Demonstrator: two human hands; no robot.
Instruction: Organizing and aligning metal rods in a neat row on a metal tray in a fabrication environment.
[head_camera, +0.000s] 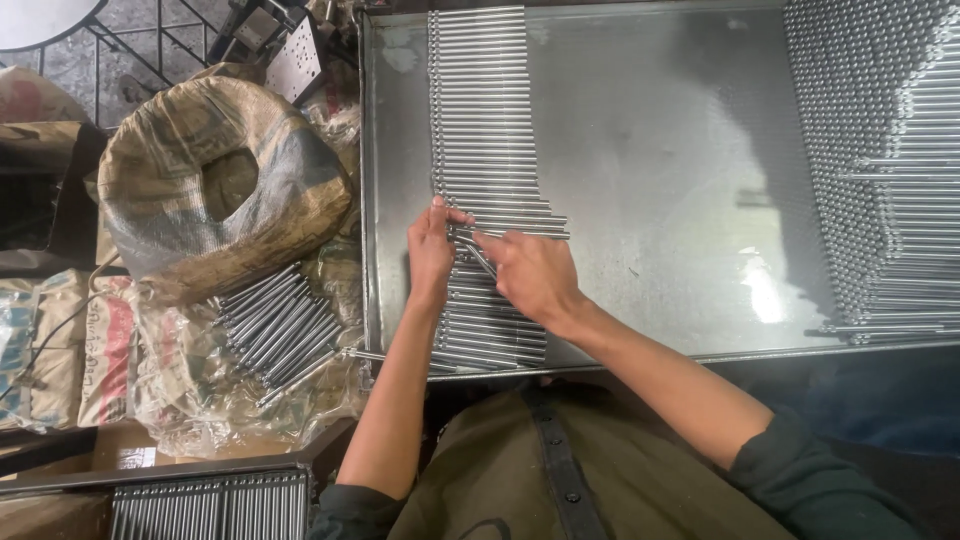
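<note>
rods in hand: thin steel rods (497, 200), bright & polished, laid side by side in a flat row on the left part of the metal tray (650, 150); row runs from tray's far edge down to the near rim.
left hand (431, 255): fingertips pressed on the row's left ends, approx. mid-row; grip not clenched round anything, fingers flat on rod ends as far as can be seen.
right hand (535, 275): on the row just beside the left hand, one loose rod (481, 259) lying slantwise at its fingertips; looks pinched betw. thumb & fingers but can't tell for sure.
handling (judgement): stiff, smooth, prob. slippery & quick to roll; each one light, a bundle heavy. Not fragile, though thin ones may bend if levered.
where to hold (judgement): pinch a single rod near mid-length, or square the row by pushing on the ends.
surface: tray floor is shiny sheet metal w/ raised rim; bare stretch in the middle.
right side: big stack of rods (880, 160), ends facing in, well apart from the hands.
left of tray: wrapped coil bundle (215, 180) w/ hole in centre; loose rods on sacking (275, 330); another tray of rods (210, 505) at bottom left.
in the way: tray rim close to left hand; nothing else betw. hands & row.
</note>
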